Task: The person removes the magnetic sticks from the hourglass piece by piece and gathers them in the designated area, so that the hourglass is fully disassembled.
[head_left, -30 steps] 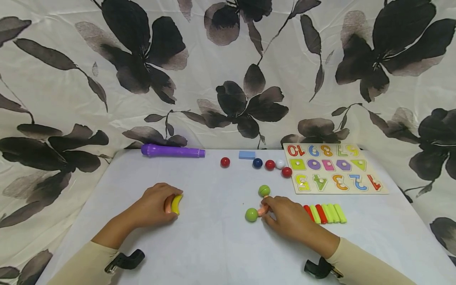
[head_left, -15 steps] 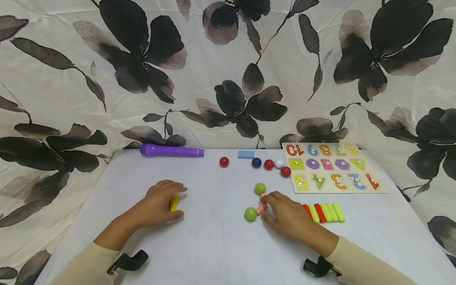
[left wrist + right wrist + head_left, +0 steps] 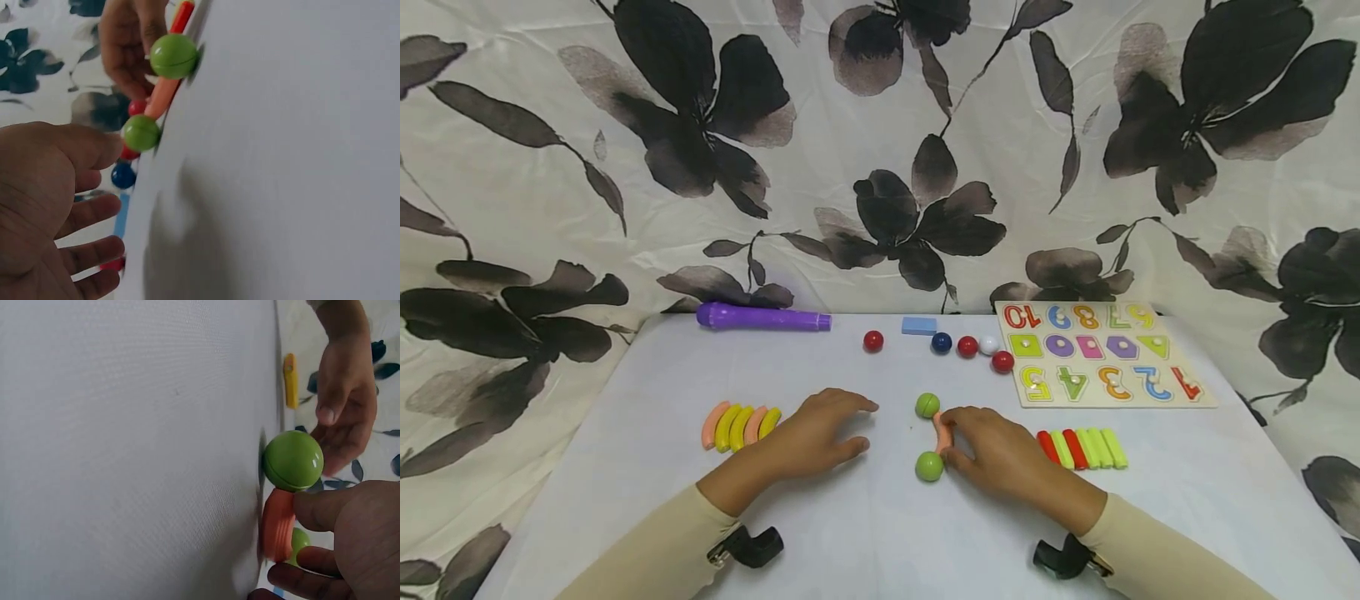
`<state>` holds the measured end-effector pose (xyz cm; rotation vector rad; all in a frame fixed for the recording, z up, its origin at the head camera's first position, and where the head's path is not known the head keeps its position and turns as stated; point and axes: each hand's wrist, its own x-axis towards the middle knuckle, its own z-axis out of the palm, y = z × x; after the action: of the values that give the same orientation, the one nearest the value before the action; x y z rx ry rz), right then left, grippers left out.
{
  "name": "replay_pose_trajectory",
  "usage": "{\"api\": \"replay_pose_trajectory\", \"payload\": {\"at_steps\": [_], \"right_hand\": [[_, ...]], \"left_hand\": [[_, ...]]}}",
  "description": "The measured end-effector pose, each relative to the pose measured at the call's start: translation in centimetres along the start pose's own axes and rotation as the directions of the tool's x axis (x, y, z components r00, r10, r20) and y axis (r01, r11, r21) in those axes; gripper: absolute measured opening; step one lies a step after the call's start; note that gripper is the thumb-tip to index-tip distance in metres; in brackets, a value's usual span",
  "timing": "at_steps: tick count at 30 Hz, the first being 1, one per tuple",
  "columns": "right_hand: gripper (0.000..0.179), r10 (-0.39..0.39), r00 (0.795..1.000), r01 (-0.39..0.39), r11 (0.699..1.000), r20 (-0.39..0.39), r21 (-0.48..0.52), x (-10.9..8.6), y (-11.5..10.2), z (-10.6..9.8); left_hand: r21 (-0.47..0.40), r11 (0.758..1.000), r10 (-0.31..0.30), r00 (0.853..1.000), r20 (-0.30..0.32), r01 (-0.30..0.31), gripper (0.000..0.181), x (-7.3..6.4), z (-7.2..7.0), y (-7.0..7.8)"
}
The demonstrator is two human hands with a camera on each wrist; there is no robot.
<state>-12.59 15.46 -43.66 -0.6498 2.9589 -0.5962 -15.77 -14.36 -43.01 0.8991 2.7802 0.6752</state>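
My right hand (image 3: 1000,454) pinches a salmon-coloured curved piece (image 3: 943,435) between thumb and fingers. In the right wrist view the ridged piece (image 3: 277,525) has the thumb at one end and a fingertip near the other. A green ball (image 3: 927,406) lies at its far end and a second green ball (image 3: 929,466) at its near end. My left hand (image 3: 816,435) holds nothing; its fingers are spread toward the balls, a short gap away. Behind that wrist lies a row of yellow and salmon curved pieces (image 3: 739,427), partly overlapped by the hand.
Red and lime sticks (image 3: 1081,448) lie in a row beside my right forearm. A number puzzle board (image 3: 1105,396) stands back right. Red balls (image 3: 967,347), a blue ball (image 3: 942,343), a white ball (image 3: 989,344), a blue block (image 3: 919,326) and a purple microphone-shaped toy (image 3: 763,318) line the back.
My left hand has let go of a yellow curved piece at the row and moved right, toward the green balls. The far green ball and the salmon piece have shifted left, the piece now more upright.
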Motion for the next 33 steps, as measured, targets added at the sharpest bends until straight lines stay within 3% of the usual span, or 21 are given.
{"api": "replay_pose_trajectory", "payload": {"at_steps": [7,14,19,25,33], "right_hand": [[0.052,0.02,0.999,-0.02,1.0,0.028,0.01,0.1,0.2,-0.1],[0.053,-0.008,0.999,0.006,1.0,0.047,0.027,0.3,0.4,-0.3],[0.051,-0.043,0.998,0.042,0.998,0.048,0.036,0.3,0.5,-0.5],[0.05,-0.066,0.996,0.065,0.998,0.053,0.024,0.4,0.5,-0.6],[0.049,-0.067,0.995,0.066,0.998,0.067,0.016,0.8,0.4,-0.6]], "left_hand": [[-0.03,0.999,0.041,0.999,0.002,-0.041,0.05,3.5,1.7,1.7],[-0.028,0.996,0.084,0.997,-0.002,-0.084,0.048,5.6,2.3,2.4],[0.015,0.997,0.081,0.997,0.007,-0.081,0.044,6.7,2.8,2.7],[0.041,0.998,0.041,0.999,-0.033,-0.04,0.036,7.4,3.3,2.9],[-0.004,1.0,0.021,0.998,-0.056,-0.021,0.031,7.4,3.2,2.9]]}}
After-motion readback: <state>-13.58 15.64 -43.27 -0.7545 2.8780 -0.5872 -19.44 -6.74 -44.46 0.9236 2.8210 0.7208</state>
